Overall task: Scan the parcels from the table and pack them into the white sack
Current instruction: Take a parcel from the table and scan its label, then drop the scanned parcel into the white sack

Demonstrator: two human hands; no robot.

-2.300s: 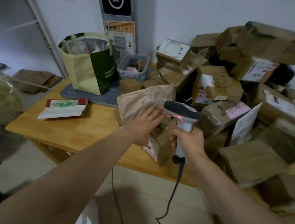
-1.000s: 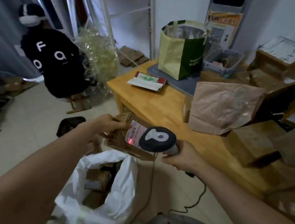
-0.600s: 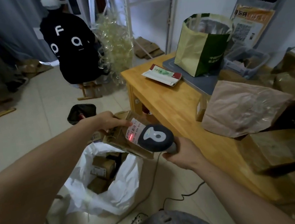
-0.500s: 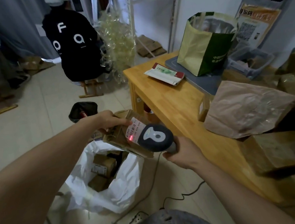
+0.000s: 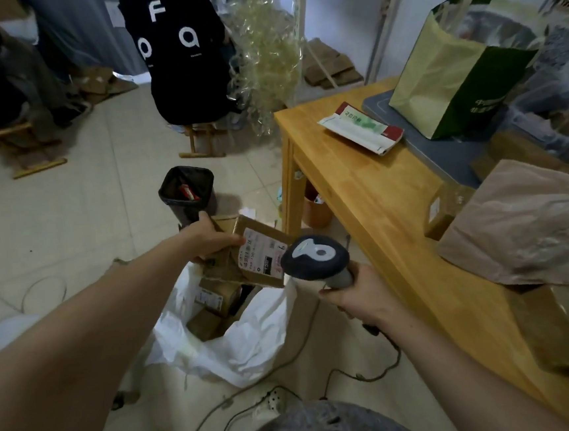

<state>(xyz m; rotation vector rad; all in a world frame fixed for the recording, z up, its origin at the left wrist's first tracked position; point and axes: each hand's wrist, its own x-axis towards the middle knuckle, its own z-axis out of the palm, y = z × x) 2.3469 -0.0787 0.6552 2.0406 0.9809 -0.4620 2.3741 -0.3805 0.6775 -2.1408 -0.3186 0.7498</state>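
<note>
Over the white sack [image 5: 253, 348], left hand [image 5: 214, 238] grips a parcel [image 5: 261, 257], right hand [image 5: 360, 294] clasps the scanner [image 5: 314, 256]. The red scan dot has vanished: probably ready to drop.

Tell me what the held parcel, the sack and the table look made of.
Parcel in the left hand: brown cardboard, matte, with a white paper label.
Sack: thin white plastic or woven film, crinkled; hard to tell which.
Table: light wood, smooth varnished sheen, grain visible.
</note>
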